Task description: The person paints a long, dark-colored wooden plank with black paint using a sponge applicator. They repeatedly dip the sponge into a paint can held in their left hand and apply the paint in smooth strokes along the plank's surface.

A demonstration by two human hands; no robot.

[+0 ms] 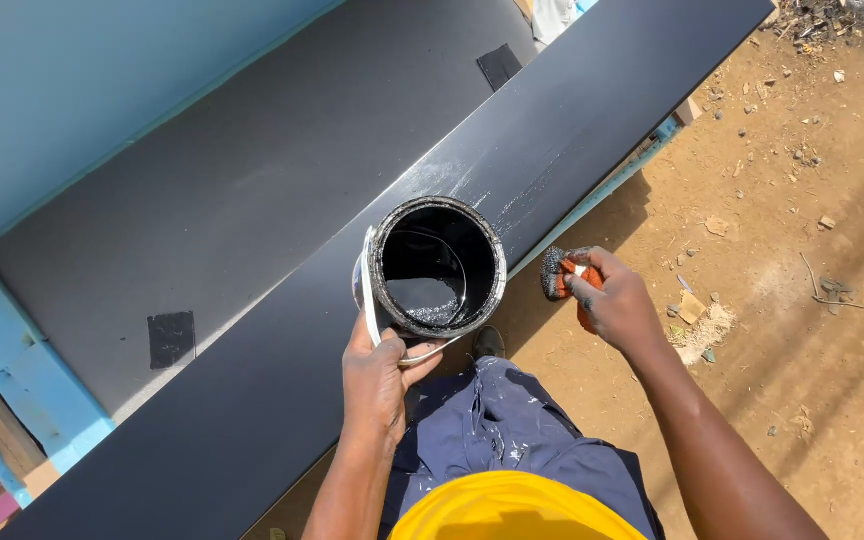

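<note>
Left hand (377,375) gripping paint can (437,268), right hand (617,300) pinching sponge (557,272)

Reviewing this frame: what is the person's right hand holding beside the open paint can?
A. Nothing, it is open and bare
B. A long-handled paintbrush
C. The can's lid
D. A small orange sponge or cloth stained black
D. The right hand pinches a small orange sponge or cloth with a blackened end, just right of the paint can, which the left hand grips.
</note>
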